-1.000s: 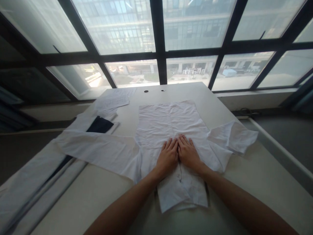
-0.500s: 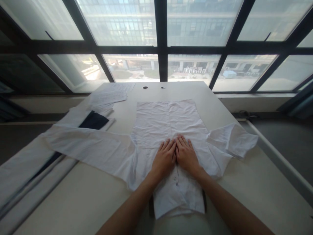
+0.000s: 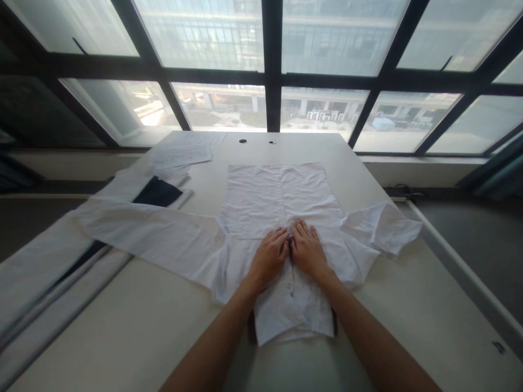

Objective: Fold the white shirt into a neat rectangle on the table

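Note:
A white button-up shirt [image 3: 253,201] lies front side up, its long left-hand sleeve [image 3: 163,231] stretched out and its right-hand sleeve [image 3: 382,228] bunched. At the middle of the button front, my left hand [image 3: 269,256] and my right hand [image 3: 308,247] meet. Their fingertips are drawn together on the placket, closed on the cloth; the thumbs and whatever button lies between them are mostly hidden. Nearer to me, the front edge parts slightly, with a small button [image 3: 289,286] showing. Dark edges peek out beneath the shirt's near end.
The white table [image 3: 163,332] reaches to the large windows. At left lie white cloth [image 3: 36,261], a dark navy piece [image 3: 158,191] and paper sheets [image 3: 183,152]. Two round holes mark the far tabletop. A pale rail [image 3: 461,267] runs along the right side.
The view has tilted slightly, so the shirt's near end appears higher. Both hands stay at the placket; the left fingers now point more to the right, towards the right hand.

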Motion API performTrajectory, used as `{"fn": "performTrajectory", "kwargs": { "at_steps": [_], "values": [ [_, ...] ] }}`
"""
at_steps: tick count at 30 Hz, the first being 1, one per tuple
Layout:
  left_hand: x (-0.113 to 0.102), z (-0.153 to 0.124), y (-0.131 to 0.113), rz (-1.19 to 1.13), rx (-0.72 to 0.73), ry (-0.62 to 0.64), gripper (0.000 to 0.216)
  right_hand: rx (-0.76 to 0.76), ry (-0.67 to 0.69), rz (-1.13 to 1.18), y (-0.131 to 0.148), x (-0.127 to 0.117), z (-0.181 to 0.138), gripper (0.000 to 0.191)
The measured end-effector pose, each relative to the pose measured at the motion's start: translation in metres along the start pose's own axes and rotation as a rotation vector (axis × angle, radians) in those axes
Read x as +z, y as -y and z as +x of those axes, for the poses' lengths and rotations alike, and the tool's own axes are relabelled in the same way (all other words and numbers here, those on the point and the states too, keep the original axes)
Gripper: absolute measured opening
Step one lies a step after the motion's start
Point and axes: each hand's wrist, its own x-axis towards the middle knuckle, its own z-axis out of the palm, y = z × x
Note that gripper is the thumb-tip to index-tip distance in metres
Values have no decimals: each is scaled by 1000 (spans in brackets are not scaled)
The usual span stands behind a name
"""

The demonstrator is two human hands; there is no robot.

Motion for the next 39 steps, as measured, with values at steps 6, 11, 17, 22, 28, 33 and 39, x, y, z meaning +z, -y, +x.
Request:
{"fn": "performTrajectory", "kwargs": {
  "at_steps": [6,11,17,22,28,33,39],
  "values": [
    [-3,3,5,-136,-48,-48,38,-2,9,1,-1,1,0,56],
    [-6,4,5,-205,-75,-59,38,3,9,13,-2,1,0,56],
    [-5,5,5,-210,-93,-58,38,11,-10,41,-1,0,1,56],
    [-3,6,5,-163,-77,-61,36,5,6,34,-2,0,1,56],
    [-5,0,0,56,25,63,46,-22,30,-29,-3,3,-1,56],
    [-5,-7,-4,334,56,147,53,71,3,-108,-20,2,-1,56],
    [-8,-9,-4,488,-116,109,52,248,-89,-200,-57,-2,2,58]
  ]
}}
